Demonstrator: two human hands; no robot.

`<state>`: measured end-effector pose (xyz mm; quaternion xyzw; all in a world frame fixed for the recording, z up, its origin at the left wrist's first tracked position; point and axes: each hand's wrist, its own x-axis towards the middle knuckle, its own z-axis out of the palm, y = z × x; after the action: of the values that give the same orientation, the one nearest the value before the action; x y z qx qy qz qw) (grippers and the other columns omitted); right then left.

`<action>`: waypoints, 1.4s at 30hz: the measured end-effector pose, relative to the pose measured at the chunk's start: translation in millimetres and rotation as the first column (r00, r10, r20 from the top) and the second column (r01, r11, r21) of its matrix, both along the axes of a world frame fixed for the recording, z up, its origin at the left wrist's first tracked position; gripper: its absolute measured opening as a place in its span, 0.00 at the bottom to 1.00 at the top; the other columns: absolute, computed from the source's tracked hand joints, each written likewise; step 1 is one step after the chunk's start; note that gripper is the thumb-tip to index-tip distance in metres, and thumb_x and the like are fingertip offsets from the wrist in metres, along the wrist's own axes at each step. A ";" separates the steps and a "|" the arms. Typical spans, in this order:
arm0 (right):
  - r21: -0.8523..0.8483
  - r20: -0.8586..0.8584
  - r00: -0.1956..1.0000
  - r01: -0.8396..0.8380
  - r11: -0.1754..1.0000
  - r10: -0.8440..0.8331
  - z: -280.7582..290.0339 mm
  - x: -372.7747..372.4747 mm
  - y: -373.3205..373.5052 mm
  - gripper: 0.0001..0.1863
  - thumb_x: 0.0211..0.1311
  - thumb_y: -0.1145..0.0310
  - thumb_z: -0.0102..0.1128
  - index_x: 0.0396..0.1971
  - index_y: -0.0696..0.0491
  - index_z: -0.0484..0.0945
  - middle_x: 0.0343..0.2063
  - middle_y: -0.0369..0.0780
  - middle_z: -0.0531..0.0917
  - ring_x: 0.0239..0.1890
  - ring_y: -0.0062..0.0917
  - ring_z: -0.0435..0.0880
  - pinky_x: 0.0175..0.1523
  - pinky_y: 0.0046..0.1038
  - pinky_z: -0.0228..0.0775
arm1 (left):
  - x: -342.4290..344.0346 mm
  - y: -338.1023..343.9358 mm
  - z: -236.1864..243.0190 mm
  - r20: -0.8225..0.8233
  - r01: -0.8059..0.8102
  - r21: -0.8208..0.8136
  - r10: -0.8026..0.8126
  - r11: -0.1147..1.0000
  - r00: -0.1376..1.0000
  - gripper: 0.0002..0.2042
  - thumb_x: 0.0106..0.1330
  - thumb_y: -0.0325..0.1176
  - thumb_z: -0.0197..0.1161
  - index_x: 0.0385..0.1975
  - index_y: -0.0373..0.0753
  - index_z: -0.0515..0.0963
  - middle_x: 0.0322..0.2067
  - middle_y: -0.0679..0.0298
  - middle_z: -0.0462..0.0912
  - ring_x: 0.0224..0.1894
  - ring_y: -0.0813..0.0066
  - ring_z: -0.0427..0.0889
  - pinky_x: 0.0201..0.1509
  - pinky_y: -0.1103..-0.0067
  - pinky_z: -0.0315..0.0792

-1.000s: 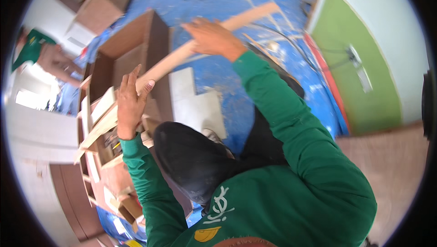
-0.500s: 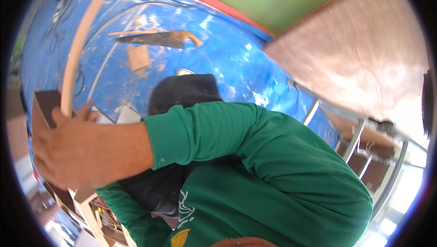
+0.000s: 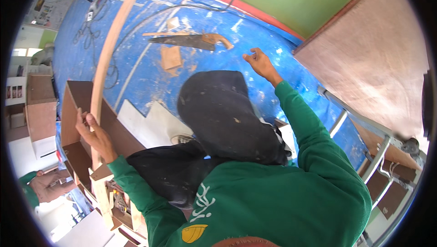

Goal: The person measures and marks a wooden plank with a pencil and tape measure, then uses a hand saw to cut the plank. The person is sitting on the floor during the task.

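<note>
Pale wood strip [image 3: 108,51] spans the brown cabinet [image 3: 119,127], probably for support; left hand [image 3: 98,137] spread loosely at strip, contact unclear. Right hand [image 3: 263,66] empty, fingers relaxed open, near saw [image 3: 191,41].

Clock centring on raised knee [image 3: 211,106]. Plank [image 3: 109,51] running from nine to eleven, lower stretch crossing open case [image 3: 118,131] at nine; left hand [image 3: 97,138] overlapping plank there. Saw [image 3: 191,41] lying at eleven on floor sheet [image 3: 223,60], square wood piece [image 3: 171,58] lying just nearer knee. Right hand [image 3: 264,66] hovering between one and two. Large panel [image 3: 364,56] spreading at two, metal frame [image 3: 377,161] between three and four. Tools [image 3: 119,200] lying at eight.
</note>
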<state>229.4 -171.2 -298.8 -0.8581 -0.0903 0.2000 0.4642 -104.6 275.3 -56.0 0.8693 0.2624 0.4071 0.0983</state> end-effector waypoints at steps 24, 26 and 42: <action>0.207 -0.529 0.812 -0.157 0.966 0.245 -155.7 118.2 110.5 0.18 0.51 0.57 0.78 0.31 0.58 0.86 0.27 0.46 0.88 0.30 0.34 0.89 0.32 0.36 0.80 | 21.9 47.2 -21.9 0.008 0.091 -0.099 -0.090 0.991 0.996 0.23 0.83 0.42 0.57 0.69 0.34 0.75 0.52 0.53 0.79 0.56 0.58 0.78 0.66 0.65 0.70; 0.370 -0.402 0.872 -0.123 0.921 0.278 -96.0 73.3 114.2 0.19 0.58 0.58 0.74 0.42 0.56 0.84 0.29 0.42 0.86 0.29 0.29 0.86 0.32 0.33 0.78 | 18.0 24.3 -28.1 -0.066 0.248 -0.146 -0.260 0.958 0.963 0.23 0.80 0.44 0.60 0.66 0.35 0.77 0.52 0.51 0.82 0.56 0.54 0.80 0.65 0.63 0.72; 0.620 0.651 0.464 0.131 0.774 -0.600 477.9 -292.2 -201.1 0.33 0.71 0.73 0.67 0.74 0.55 0.69 0.38 0.35 0.83 0.22 0.12 0.75 0.25 0.18 0.68 | 199.4 -34.4 -100.8 -0.805 0.204 -0.576 -0.593 0.792 0.028 0.44 0.71 0.71 0.59 0.77 0.44 0.70 0.62 0.55 0.86 0.63 0.55 0.84 0.68 0.58 0.74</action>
<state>-62.8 -372.3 179.1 -0.6989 -0.1490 -0.3633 0.5978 94.8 240.9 -156.8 0.9278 0.0613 -0.3360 0.1503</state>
